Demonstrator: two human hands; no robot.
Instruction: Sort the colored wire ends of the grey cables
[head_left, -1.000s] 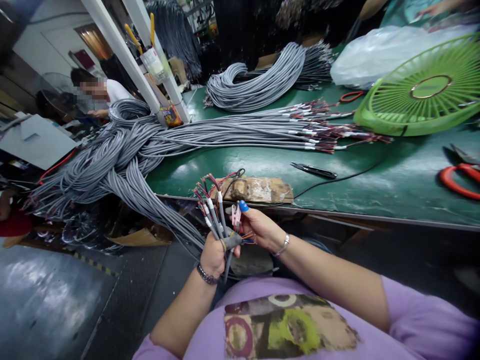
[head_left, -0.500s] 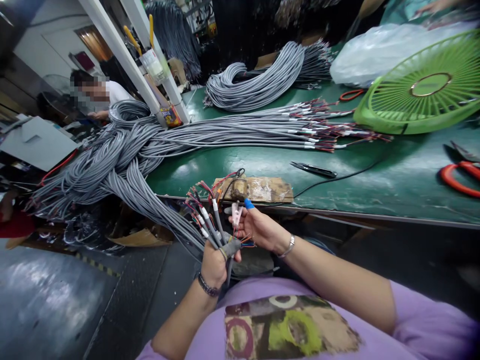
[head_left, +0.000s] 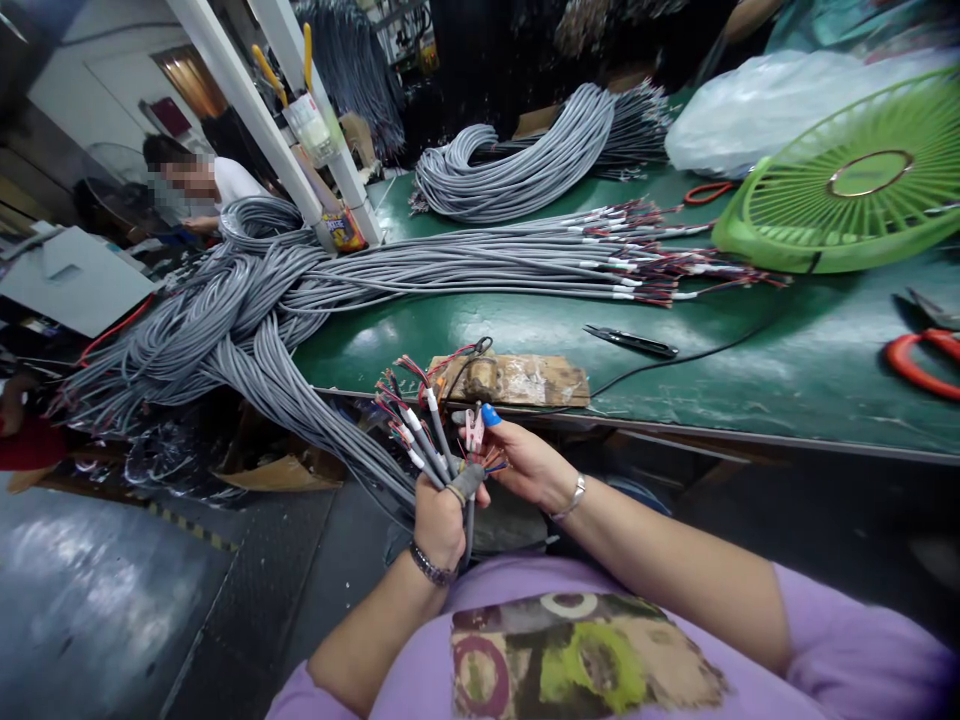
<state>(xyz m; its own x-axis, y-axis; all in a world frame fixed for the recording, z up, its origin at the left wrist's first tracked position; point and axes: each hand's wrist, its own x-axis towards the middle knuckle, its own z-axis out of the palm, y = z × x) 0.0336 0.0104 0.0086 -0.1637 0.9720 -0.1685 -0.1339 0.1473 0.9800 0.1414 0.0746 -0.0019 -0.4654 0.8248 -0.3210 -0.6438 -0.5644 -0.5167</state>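
My left hand (head_left: 442, 515) is closed around a bundle of grey cables (head_left: 425, 450). White bands and stripped, multicoloured wire ends stand up past its thumb, which wears a grey finger cover (head_left: 466, 484). Orange and blue loose wires (head_left: 495, 461) fan out to the right of that thumb. My right hand (head_left: 525, 460), with a blue cover on its thumb tip, pinches around a small pink clip (head_left: 474, 430) just above the wires. The fingers behind the clip are partly hidden. Right behind the clip, a wooden board (head_left: 536, 380) carrying a brownish block lies at the table edge.
Long grey cables (head_left: 450, 262) lie across the green table (head_left: 525, 325), with a coil (head_left: 525, 160) behind. Black snips (head_left: 631, 341), red-handled scissors (head_left: 926, 360), a green fan (head_left: 847, 180) and a plastic bag (head_left: 750, 105) are to the right. Another person (head_left: 217, 185) sits far left.
My left hand and the cable bundle have shifted slightly right, closer to my right hand. My right fingers have moved slightly around the clip and wires.
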